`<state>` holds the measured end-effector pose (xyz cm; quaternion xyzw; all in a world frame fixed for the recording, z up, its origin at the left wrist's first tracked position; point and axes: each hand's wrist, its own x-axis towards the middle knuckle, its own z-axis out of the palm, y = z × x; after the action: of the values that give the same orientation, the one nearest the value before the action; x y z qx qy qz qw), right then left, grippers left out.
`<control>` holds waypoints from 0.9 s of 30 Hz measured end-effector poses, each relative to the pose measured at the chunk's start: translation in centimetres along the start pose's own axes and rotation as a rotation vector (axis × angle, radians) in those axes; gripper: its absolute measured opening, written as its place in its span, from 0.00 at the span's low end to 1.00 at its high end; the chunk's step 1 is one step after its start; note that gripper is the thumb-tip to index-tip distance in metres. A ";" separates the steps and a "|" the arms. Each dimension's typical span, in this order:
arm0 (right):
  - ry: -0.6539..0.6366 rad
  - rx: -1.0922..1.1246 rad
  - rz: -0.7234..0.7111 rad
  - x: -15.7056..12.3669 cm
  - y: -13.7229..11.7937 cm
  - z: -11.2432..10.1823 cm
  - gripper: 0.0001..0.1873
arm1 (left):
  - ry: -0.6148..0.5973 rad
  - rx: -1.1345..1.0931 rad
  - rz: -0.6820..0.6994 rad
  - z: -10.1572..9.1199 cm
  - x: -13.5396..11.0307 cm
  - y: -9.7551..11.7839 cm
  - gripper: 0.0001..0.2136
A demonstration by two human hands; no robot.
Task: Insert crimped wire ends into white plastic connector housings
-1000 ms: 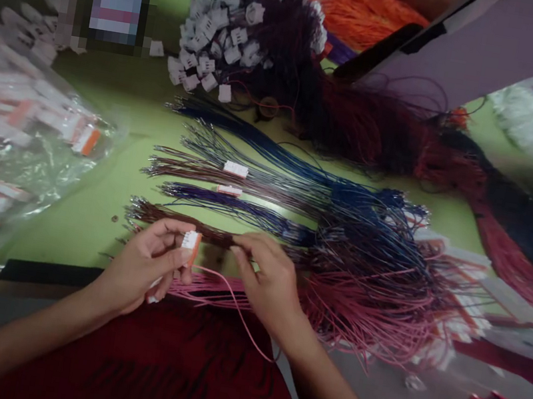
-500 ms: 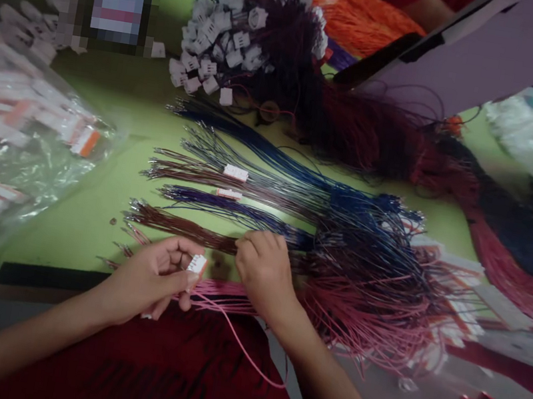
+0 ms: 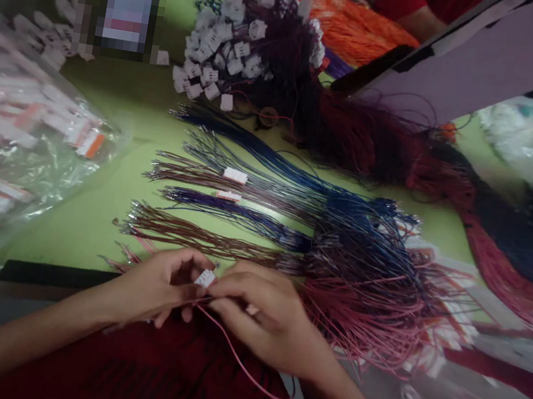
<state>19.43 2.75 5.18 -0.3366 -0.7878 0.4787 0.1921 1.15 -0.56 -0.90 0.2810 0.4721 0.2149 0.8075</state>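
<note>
My left hand [image 3: 164,284] pinches a small white connector housing [image 3: 205,277] between thumb and fingers. From it a pink wire [image 3: 244,371] loops down past my shirt. Right against the housing is my right hand [image 3: 259,309], its thumb and fingertips closed on a thin dark wire [image 3: 203,299] whose tip is hidden. Beyond both hands lies a bundle of brown wires [image 3: 210,238] with metal terminals at the left ends. Further away run purple wires [image 3: 224,210], grey wires [image 3: 268,186] and blue wires [image 3: 255,140]. Two white connectors [image 3: 235,175] rest among them.
A clear plastic bag [image 3: 40,190] of white and orange connectors lies at left. At the back is a heap of wires with white plugs [image 3: 215,43]. Orange wires [image 3: 365,26] lie behind, beside a slanted purple panel [image 3: 451,53]. Another person's arm [image 3: 426,22] shows at the top.
My right hand has left the brown wire bundle and come left and nearer, up to the connector in my left hand. The connector has shifted slightly right and turned.
</note>
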 end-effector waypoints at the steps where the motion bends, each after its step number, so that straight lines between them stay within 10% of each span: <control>1: -0.056 0.063 -0.042 0.8 -0.5 0.8 0.07 | 0.038 -0.031 0.039 0.0 0.1 0.0 0.11; 4: -0.096 0.247 -0.024 2.5 -0.6 2.5 0.07 | 0.195 -0.122 0.144 -0.4 0.2 0.1 0.14; 10: 0.377 0.062 0.429 2.2 3.6 2.6 0.07 | 0.234 -0.144 0.149 -1.5 0.7 0.5 0.19; 27: 0.435 -0.245 0.188 1.5 4.8 2.5 0.04 | 0.162 -0.235 0.116 -1.4 1.3 0.5 0.19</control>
<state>18.46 3.73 -0.28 -0.5242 -0.7452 0.3119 0.2695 0.44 0.93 -1.97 0.1932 0.4903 0.3367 0.7803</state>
